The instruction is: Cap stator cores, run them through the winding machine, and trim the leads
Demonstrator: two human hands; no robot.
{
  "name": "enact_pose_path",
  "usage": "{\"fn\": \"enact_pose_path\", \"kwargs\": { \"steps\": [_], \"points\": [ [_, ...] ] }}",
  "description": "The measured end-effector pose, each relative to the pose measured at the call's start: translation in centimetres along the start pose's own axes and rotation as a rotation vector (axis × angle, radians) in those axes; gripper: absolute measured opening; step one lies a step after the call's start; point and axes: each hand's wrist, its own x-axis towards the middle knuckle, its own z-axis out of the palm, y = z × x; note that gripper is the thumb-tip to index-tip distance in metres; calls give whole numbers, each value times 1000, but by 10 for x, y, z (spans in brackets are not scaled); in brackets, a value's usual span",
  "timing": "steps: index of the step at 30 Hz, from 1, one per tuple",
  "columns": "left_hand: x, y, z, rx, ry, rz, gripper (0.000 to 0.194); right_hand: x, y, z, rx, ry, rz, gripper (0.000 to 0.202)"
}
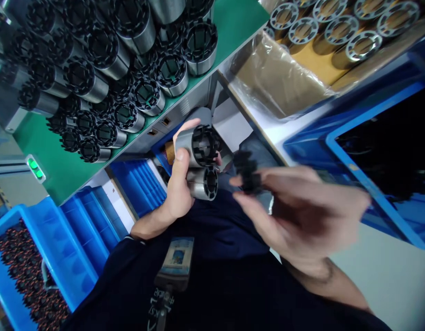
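Observation:
My left hand (178,188) is closed around two silver metal stator cores, held side by side. The upper core (185,141) has a black toothed plastic insert at its open end. On the lower core (198,184) the slotted end faces right, with no toothed rim standing out from it. To the right of them, my right hand (302,211) pinches a black plastic stator insert (246,170) between thumb and fingers. Motion blurs this hand and the insert, which appears apart from both cores.
Many stator cores with black inserts (171,73) stand on a green bench (233,27). Bare metal cores (362,48) fill a box at upper right. A blue crate (374,170) with dark parts lies at right; a blue bin (43,239) with black-orange parts is at lower left.

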Motion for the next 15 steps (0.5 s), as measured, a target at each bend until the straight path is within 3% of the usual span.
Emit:
{"fn": "enact_pose_path", "kwargs": {
  "steps": [4, 8, 12, 15],
  "points": [
    [2, 3, 11, -10, 78, 86, 56, 3, -4, 18, -73, -29, -149, 63],
    [1, 11, 19, 70, 144, 115, 67, 6, 3, 24, -77, -37, -145, 56],
    [3, 14, 19, -6, 106, 106, 53, 5, 7, 20, -1, -104, -126, 54],
    [3, 12, 19, 29, 149, 120, 64, 1, 8, 16, -23, -98, -60, 53]
  ]
}}
